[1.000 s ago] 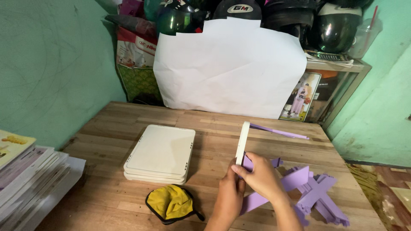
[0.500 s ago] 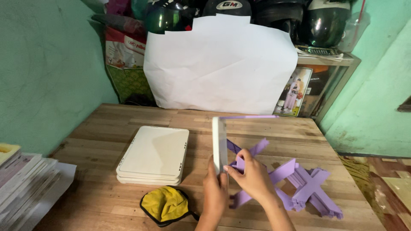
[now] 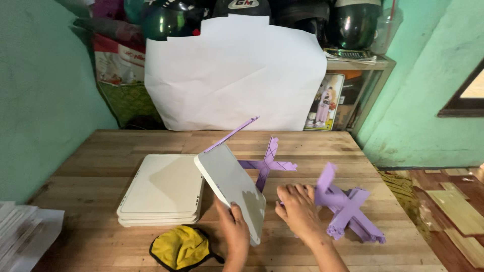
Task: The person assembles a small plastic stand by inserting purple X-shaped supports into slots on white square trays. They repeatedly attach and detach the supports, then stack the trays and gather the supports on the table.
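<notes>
While my left hand (image 3: 233, 227) grips the tilted white panel (image 3: 232, 190) by its lower edge, its purple leg (image 3: 233, 133) sticks up clear. My right hand (image 3: 298, 209) lies open on the surface (image 3: 101, 161), fingers touching the purple cross pieces (image 3: 348, 206).

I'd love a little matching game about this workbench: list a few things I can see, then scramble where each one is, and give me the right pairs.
Things:
1. white panel
2. stack of white panels
3. yellow cloth
4. pile of purple cross pieces

Places:
A. lying flat on the wooden table, left of the hands
B. at the table's near edge, below the stack
C. tilted up, gripped at its lower edge by the left hand
D. beside the right hand, whose fingers touch it

Pairs: 1-C, 2-A, 3-B, 4-D
</notes>
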